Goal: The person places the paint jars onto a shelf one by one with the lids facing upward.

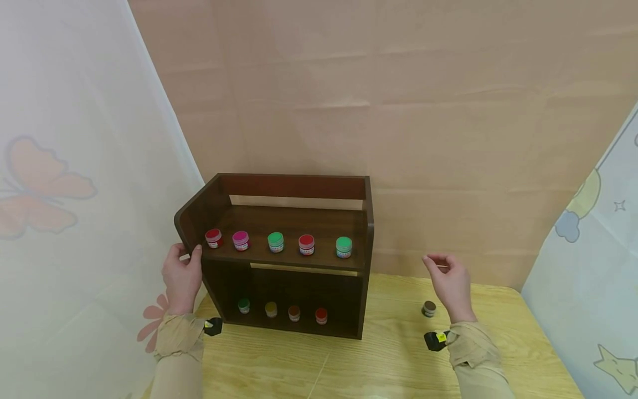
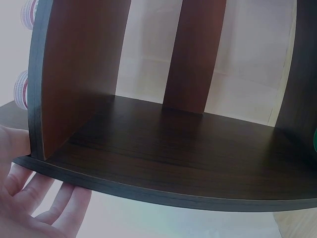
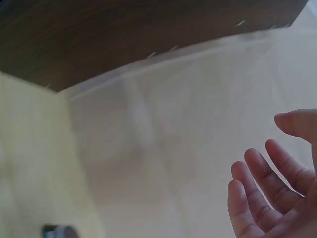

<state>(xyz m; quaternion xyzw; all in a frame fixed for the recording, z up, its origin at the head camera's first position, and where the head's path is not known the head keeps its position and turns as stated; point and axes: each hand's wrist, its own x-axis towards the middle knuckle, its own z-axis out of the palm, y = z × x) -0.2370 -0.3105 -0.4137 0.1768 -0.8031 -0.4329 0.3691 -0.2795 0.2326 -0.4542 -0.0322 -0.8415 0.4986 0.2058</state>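
Observation:
A dark brown two-tier wooden shelf [image 1: 299, 266] stands on the table. My left hand [image 1: 183, 277] grips the front edge of its left side panel at the upper board, thumb at the front and fingers [image 2: 74, 208] along the outer face. Small paint jars line the upper board: red [image 1: 214, 238], magenta [image 1: 241, 241], green [image 1: 276, 242], red [image 1: 306, 245] and green [image 1: 344, 247]. To the right of the shelf, my right hand [image 1: 451, 282] hovers with loosely bent fingers [image 3: 272, 183] and holds nothing. Near it on the table is a brown-lidded jar [image 1: 428, 308].
The lower tier holds a dark green jar [image 1: 243, 306], a yellow one [image 1: 271, 309], a brown one [image 1: 294, 313] and a red one [image 1: 321, 316]. A brown paper-like backdrop [image 1: 448, 138] hangs behind the wood-grain table [image 1: 389, 354]. Patterned white curtains [image 1: 89, 277] flank both sides.

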